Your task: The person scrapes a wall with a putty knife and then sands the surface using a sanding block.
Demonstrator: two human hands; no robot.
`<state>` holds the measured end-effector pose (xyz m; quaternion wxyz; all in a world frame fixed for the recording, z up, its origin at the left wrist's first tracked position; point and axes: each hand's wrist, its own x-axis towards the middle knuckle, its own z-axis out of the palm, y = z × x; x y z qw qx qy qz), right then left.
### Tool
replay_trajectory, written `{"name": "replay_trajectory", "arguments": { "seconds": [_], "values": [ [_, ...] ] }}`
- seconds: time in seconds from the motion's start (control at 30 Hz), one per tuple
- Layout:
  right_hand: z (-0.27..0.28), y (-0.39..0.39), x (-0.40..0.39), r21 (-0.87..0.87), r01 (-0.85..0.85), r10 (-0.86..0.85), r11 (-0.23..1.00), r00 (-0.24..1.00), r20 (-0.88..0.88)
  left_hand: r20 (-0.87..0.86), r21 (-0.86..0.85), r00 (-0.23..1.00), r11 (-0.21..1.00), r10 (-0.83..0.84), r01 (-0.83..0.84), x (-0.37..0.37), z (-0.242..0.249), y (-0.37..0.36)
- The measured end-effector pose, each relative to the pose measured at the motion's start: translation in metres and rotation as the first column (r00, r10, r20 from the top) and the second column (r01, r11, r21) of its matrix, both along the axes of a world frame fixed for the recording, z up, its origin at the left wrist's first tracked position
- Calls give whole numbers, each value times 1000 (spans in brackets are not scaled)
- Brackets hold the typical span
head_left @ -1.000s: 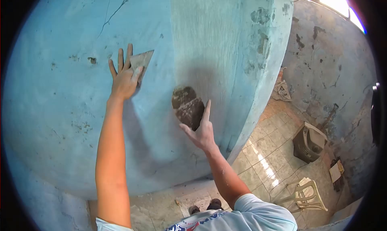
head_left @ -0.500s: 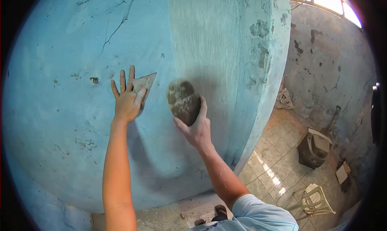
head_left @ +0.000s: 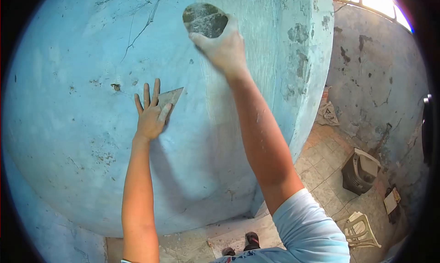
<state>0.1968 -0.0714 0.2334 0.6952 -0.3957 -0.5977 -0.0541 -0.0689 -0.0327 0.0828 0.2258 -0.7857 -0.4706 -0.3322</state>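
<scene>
My left hand [head_left: 152,117] rests against the blue wall [head_left: 105,180] with its fingers spread. Its thumb pins a thin, grey, triangular metal scraper [head_left: 171,97], whose pointed corner faces up and right. Higher up and to the right, my right hand [head_left: 224,47] grips a dark oval stone [head_left: 206,21] dusted with white. The stone is at the wall, near the left edge of a paler, streaked band [head_left: 247,29]. How firmly it presses there cannot be seen. White specks dot my right forearm.
A hole [head_left: 115,87] and cracks mark the wall, which ends at a corner on the right. Beyond, an old television [head_left: 360,172], a plastic chair [head_left: 360,230] and a printed sack [head_left: 328,114] stand on the tiled floor [head_left: 316,176]. My shoes [head_left: 251,239] show below.
My right hand has moved the stone up the wall, and that arm is now stretched out. The left hand keeps its place on the wall with the scraper; the view has shifted slightly.
</scene>
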Motion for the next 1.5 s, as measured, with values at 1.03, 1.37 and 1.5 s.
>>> {"name": "replay_trajectory", "arguments": {
  "seconds": [1.03, 1.37, 1.5],
  "values": [
    [-31, 9, -11, -32, -140, 137, 990, 987, -83, 46, -3, 998, 999, -46, 46, -1, -14, -1],
    [142, 32, -7, 22, 101, -101, 995, 995, 9, 18, -152, 1000, 988, 8, -6, 2, -2, -15],
    [214, 22, 3, -158, -19, 39, 987, 991, 125, 66, -1, 997, 999, -37, 37, 0, -16, -2]
  ]
}}
